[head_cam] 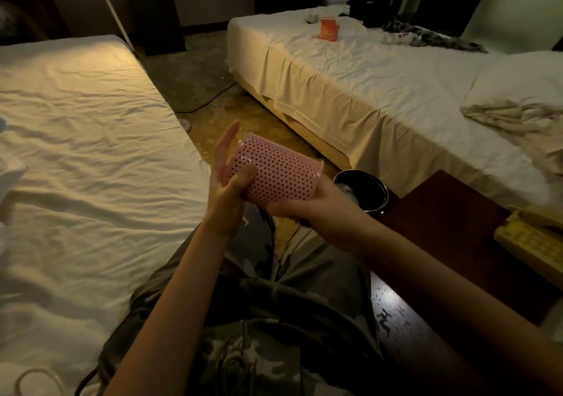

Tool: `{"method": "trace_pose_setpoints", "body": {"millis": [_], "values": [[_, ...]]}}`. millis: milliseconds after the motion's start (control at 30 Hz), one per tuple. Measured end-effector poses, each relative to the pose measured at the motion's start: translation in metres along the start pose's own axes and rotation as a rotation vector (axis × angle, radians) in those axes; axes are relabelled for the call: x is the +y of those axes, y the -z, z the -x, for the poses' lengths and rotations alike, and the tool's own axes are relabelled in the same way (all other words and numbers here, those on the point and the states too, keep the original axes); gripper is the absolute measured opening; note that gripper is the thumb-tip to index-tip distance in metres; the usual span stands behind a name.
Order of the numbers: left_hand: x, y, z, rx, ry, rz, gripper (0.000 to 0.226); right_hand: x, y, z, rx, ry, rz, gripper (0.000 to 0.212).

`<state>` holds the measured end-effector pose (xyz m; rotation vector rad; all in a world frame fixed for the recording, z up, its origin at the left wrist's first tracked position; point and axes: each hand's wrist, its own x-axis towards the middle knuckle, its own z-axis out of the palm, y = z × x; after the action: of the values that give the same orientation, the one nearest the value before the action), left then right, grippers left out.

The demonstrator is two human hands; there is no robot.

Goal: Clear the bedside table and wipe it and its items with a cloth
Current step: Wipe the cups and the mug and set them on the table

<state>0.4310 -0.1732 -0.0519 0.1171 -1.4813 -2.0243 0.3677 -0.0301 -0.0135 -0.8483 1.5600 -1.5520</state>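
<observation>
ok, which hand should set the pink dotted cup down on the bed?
Probably the left hand: it touches the cup's closed end and is nearer the left bed. The right hand grips the cup from below, on the bedside table's side.

Glossy dotted cup [278,171], wrinkled cloth sheets [76,127]
</observation>
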Motion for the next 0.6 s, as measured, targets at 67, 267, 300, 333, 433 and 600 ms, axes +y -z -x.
{"method": "trace_pose_setpoints", "body": {"millis": [67, 267, 300, 333, 433, 600], "values": [[-0.005, 0.003, 0.002, 0.002, 0.142, 0.098, 0.096, -0.001, 0.004, -0.006, 0.064, 0.322, 0.627, 0.033], [0.003, -0.01, -0.006, 0.188, 0.317, 0.36, 0.09, 0.013, 0.011, -0.016, 0.14, 0.815, 1.571, 0.041], [0.005, -0.015, -0.006, 0.238, 0.296, 0.33, 0.084, 0.015, 0.004, -0.011, 0.187, 0.719, 1.48, 0.038], [0.004, -0.02, -0.004, 0.269, 0.257, 0.278, 0.08, 0.016, -0.003, -0.006, 0.213, 0.606, 1.289, 0.035], [0.002, -0.021, 0.001, 0.307, 0.062, 0.084, 0.072, 0.011, -0.014, -0.001, 0.129, 0.053, 0.329, 0.042], [0.001, -0.005, -0.003, 0.166, -0.089, -0.109, 0.07, -0.001, -0.008, -0.002, -0.006, -0.17, -0.515, 0.052]]}}
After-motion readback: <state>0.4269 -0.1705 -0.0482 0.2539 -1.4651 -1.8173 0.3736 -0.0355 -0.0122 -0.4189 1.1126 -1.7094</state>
